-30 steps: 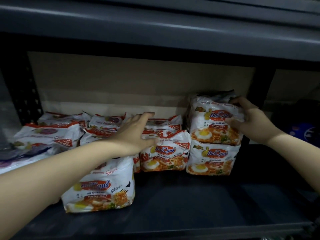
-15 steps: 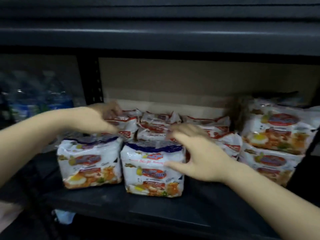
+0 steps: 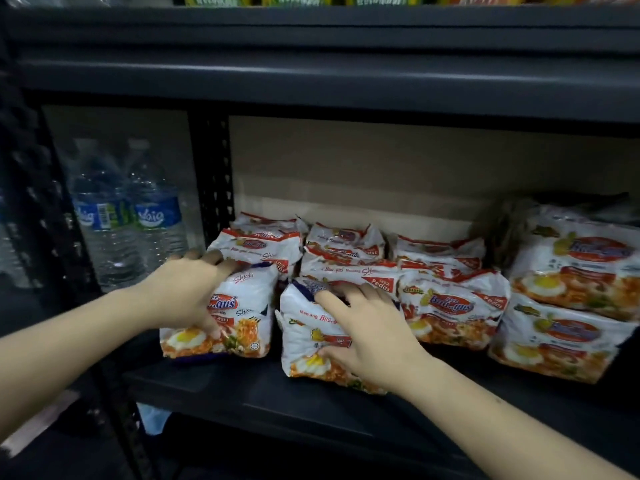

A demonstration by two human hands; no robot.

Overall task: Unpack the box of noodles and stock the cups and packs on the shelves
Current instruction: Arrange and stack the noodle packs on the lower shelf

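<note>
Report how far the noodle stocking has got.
Done: noodle packs already fill the back rows and a stack at the right of the shelf. In hand: the left hand and right hand each hold a front pack upright. Left: the box is out of view, so the remainder cannot be judged.

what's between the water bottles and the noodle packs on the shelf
In the head view, a black perforated shelf upright stands between the water bottles and the noodle packs.

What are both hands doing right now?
Left hand: grips the left front noodle pack.
Right hand: grips the middle front noodle pack, fingers over its top, thumb on its front.
</note>
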